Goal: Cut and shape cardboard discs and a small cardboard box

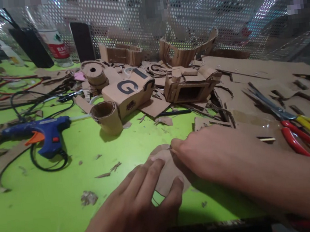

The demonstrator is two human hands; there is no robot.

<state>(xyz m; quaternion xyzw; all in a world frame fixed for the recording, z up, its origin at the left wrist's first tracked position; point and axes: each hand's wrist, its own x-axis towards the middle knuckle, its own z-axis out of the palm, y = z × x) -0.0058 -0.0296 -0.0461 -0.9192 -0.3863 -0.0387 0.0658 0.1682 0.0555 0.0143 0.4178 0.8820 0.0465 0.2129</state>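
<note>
A flat, rounded piece of cardboard lies on the green tabletop near the front edge. My left hand rests over its left part, with fingers stretched out and thumb apart, pressing it down. At its upper edge, my right hand is closed in a pinch. A small dark bit shows at those fingertips, but what they hold is hidden. Beyond my hands stand a cardboard cup, a cardboard box with a printed G and a camera-shaped cardboard model.
A blue hot glue gun lies left with its cable. Red-and-yellow-handled shears rest on a cardboard sheet at right. A water bottle, a phone and cardboard scraps line the back, before a perforated metal panel.
</note>
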